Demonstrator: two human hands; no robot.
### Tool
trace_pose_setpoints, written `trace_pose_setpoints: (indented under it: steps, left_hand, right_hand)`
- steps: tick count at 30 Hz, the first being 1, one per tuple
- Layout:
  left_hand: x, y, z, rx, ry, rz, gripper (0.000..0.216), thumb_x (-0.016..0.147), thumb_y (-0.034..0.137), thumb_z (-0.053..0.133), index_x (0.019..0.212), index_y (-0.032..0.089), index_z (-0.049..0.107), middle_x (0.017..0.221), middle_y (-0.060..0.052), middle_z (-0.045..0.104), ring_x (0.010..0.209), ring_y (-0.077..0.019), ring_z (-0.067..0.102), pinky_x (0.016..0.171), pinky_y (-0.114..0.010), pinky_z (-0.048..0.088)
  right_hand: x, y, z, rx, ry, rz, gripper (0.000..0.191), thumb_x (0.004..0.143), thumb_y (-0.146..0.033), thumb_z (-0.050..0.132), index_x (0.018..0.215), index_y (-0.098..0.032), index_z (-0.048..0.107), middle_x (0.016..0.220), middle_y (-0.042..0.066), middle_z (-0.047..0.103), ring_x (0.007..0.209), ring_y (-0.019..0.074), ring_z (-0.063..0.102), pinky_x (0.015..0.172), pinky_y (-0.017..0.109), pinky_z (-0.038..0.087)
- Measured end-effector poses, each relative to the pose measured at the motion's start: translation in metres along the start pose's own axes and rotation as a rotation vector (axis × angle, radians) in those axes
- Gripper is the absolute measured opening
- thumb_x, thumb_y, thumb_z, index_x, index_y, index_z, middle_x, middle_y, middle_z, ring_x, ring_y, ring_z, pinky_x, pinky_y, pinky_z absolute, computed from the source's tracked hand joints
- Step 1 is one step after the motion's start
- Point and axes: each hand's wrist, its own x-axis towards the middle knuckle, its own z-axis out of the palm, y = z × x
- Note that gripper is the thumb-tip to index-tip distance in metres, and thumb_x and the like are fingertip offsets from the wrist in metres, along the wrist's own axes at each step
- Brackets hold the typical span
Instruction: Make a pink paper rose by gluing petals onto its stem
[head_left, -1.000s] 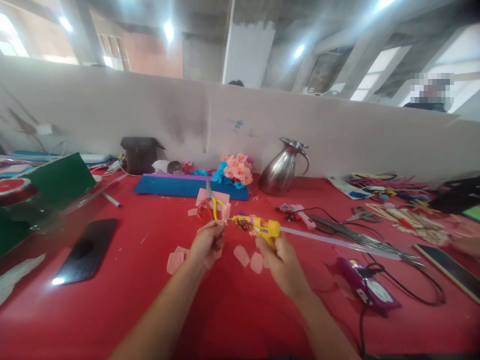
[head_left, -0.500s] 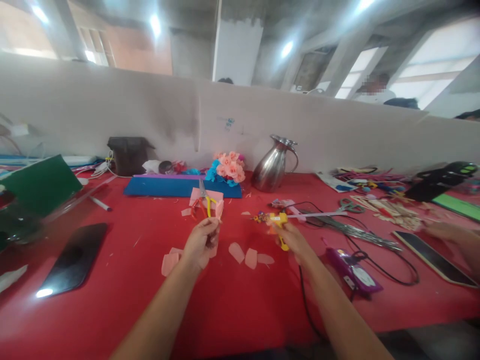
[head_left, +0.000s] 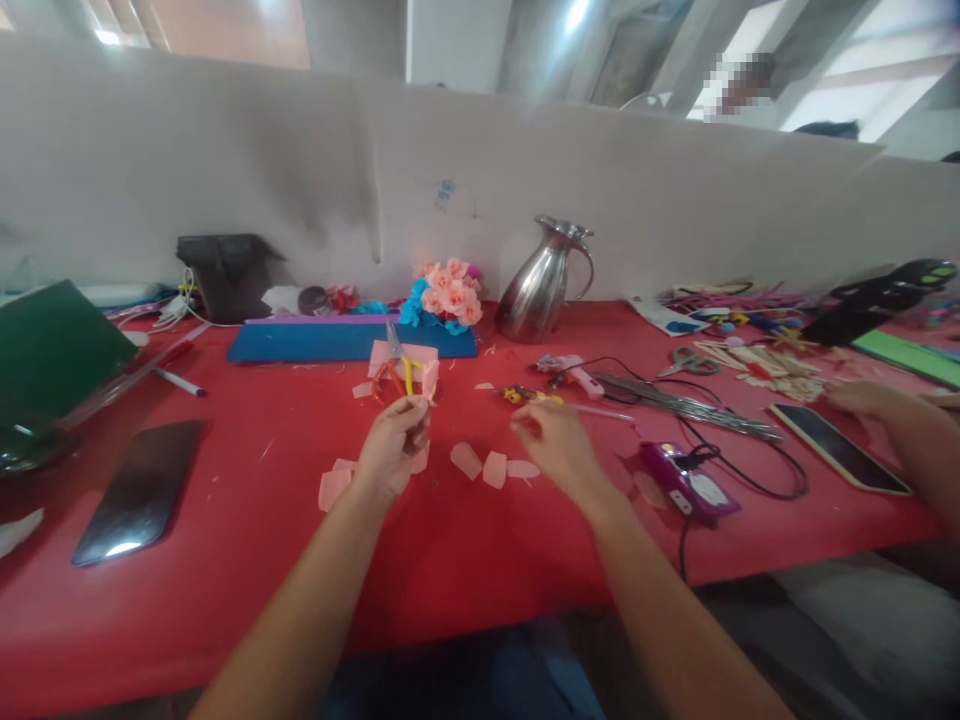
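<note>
My left hand (head_left: 394, 445) is closed, pinching a small piece of pink crepe paper (head_left: 430, 377) between thumb and fingers. Just behind it lie scissors (head_left: 410, 373) with red and yellow handles, on a pink paper sheet (head_left: 421, 354). My right hand (head_left: 562, 445) hovers above the table, fingers bent and apart, with nothing visible in them. Beyond its knuckles rests a yellow glue gun (head_left: 517, 395), partly hidden by the hand. Several cut pink paper petals (head_left: 495, 468) are spread between my hands, and more petals (head_left: 334, 487) lie left of my left hand.
Behind stand pink paper flowers (head_left: 454, 292), a blue slab (head_left: 315, 342) and a steel jug (head_left: 536, 285). To the right are wires (head_left: 690, 408), green-handled scissors (head_left: 688, 362), a purple power box (head_left: 690, 482) and another person's hand (head_left: 862, 400) by a phone (head_left: 840, 448). Another phone (head_left: 139, 490) lies left.
My right hand has let go of the yellow glue gun, which now lies on the table, and has drawn back toward the petals. My left hand keeps the pink paper. The view has tilted down.
</note>
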Motion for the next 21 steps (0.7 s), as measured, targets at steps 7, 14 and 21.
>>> trace_pose_setpoints:
  steps: [7, 14, 21]
  left_hand:
    - [0.0, 0.004, 0.0, -0.007, 0.046, -0.018, 0.016, 0.065, 0.025, 0.068, 0.069, 0.015, 0.055, 0.055, 0.005, 0.044, 0.043, -0.0025, 0.032, 0.041, -0.016, 0.024]
    - [0.0, 0.007, 0.001, -0.015, 0.043, -0.028, 0.016, 0.065, 0.023, 0.067, 0.068, 0.015, 0.054, 0.054, 0.005, 0.044, 0.041, -0.0024, 0.032, 0.04, -0.017, 0.023]
    - [0.001, 0.007, -0.001, -0.018, 0.079, -0.042, 0.018, 0.063, 0.024, 0.068, 0.068, 0.015, 0.053, 0.055, 0.005, 0.045, 0.041, -0.0023, 0.033, 0.041, -0.017, 0.024]
  right_hand:
    - [-0.011, -0.044, 0.021, 0.064, -0.153, -0.152, 0.011, 0.077, -0.017, 0.056, 0.074, -0.02, 0.066, 0.075, 0.003, 0.061, 0.073, 0.0166, 0.051, 0.073, 0.03, 0.033]
    - [-0.012, -0.044, 0.029, 0.032, -0.227, -0.178, 0.015, 0.08, -0.017, 0.052, 0.067, -0.016, 0.061, 0.071, 0.004, 0.056, 0.069, 0.0148, 0.047, 0.069, 0.028, 0.029]
    - [-0.014, -0.047, 0.031, -0.039, -0.217, -0.266, 0.021, 0.082, -0.012, 0.043, 0.064, -0.016, 0.053, 0.071, 0.004, 0.054, 0.07, 0.0157, 0.045, 0.069, 0.029, 0.027]
